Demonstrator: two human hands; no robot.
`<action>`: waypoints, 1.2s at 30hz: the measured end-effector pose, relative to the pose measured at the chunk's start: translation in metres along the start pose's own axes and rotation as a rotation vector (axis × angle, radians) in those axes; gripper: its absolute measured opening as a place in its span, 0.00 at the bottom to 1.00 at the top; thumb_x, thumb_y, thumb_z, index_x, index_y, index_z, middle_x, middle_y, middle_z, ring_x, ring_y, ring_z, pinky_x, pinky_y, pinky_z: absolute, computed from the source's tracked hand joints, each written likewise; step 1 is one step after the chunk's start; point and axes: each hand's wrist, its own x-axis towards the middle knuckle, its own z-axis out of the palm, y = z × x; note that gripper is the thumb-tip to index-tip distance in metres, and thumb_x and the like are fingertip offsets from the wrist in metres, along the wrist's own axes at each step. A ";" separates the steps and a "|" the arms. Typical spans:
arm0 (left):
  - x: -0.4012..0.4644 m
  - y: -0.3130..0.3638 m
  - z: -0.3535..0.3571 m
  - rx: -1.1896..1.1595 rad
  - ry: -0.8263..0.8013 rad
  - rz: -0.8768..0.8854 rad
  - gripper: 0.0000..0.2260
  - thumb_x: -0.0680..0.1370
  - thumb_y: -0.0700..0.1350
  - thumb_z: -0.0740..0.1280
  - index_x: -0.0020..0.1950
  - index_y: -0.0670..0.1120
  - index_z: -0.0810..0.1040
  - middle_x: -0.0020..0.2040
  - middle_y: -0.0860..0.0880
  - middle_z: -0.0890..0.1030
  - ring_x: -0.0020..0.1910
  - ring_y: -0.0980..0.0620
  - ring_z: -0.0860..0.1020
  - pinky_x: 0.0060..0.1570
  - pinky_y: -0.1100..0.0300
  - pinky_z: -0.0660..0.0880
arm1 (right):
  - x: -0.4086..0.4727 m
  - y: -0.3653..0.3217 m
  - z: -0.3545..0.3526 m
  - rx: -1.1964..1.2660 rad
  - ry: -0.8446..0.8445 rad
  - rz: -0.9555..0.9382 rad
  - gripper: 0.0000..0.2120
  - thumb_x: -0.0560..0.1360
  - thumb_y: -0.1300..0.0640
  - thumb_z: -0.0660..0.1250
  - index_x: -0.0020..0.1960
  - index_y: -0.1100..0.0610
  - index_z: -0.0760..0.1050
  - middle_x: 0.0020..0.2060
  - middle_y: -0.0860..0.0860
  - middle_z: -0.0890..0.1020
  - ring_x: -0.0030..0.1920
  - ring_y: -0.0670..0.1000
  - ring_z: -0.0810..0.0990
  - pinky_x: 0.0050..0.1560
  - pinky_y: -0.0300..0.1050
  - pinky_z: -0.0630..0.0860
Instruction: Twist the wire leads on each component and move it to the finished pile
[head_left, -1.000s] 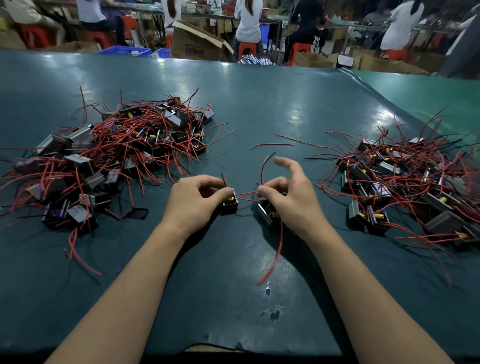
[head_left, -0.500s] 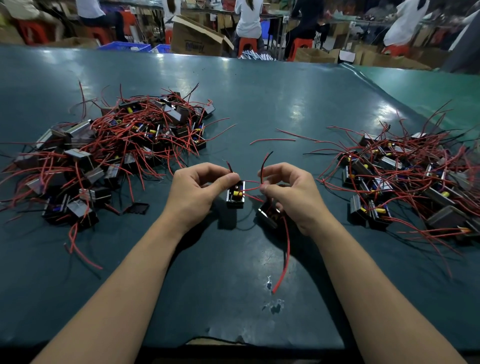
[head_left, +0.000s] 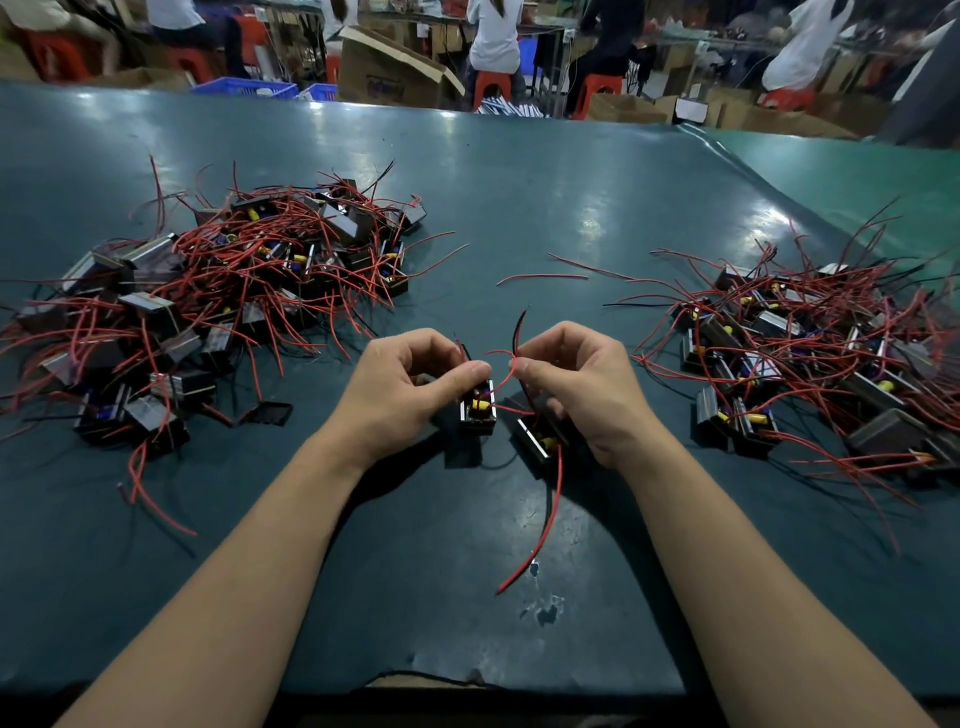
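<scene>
My left hand (head_left: 410, 387) grips a small black component (head_left: 478, 410) with a yellow part, holding it just above the table at the centre. My right hand (head_left: 576, 384) pinches that component's red and black wire leads (head_left: 511, 358) between thumb and forefinger. A second component (head_left: 537, 439) lies on the table under my right palm, with a long red lead (head_left: 540, 530) trailing toward me. A big pile of components with red wires (head_left: 208, 296) lies at the left. Another pile (head_left: 810, 358) lies at the right.
The dark green table mat (head_left: 467, 182) has a torn, scuffed spot (head_left: 543, 608) near the front edge. Two loose red wires (head_left: 540, 278) lie beyond my hands. Behind the table are people on red stools, cardboard boxes (head_left: 387, 73) and blue crates.
My left hand has lifted and turned the component upright. My right hand's forefinger has curled in, and the hand has closed tighter on the leads. Both hands sit closer together.
</scene>
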 end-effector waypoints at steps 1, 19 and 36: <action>0.000 0.002 -0.001 -0.023 -0.014 0.002 0.11 0.70 0.43 0.74 0.41 0.35 0.78 0.37 0.44 0.84 0.35 0.52 0.81 0.39 0.59 0.76 | 0.000 0.000 0.000 0.020 -0.016 0.013 0.09 0.71 0.68 0.73 0.37 0.56 0.78 0.28 0.47 0.78 0.27 0.43 0.73 0.25 0.32 0.67; -0.001 0.001 0.016 -0.182 0.001 -0.124 0.06 0.70 0.40 0.75 0.42 0.39 0.81 0.37 0.44 0.84 0.36 0.51 0.80 0.38 0.63 0.76 | -0.002 -0.004 0.000 0.152 -0.078 0.072 0.06 0.72 0.66 0.72 0.42 0.57 0.80 0.33 0.52 0.83 0.27 0.47 0.77 0.24 0.37 0.69; -0.001 0.007 0.018 -0.353 0.150 -0.118 0.08 0.65 0.42 0.75 0.41 0.41 0.82 0.37 0.44 0.84 0.37 0.48 0.81 0.41 0.57 0.79 | -0.004 -0.003 0.001 0.156 -0.197 0.098 0.09 0.72 0.63 0.73 0.35 0.56 0.77 0.30 0.51 0.80 0.25 0.46 0.75 0.22 0.38 0.71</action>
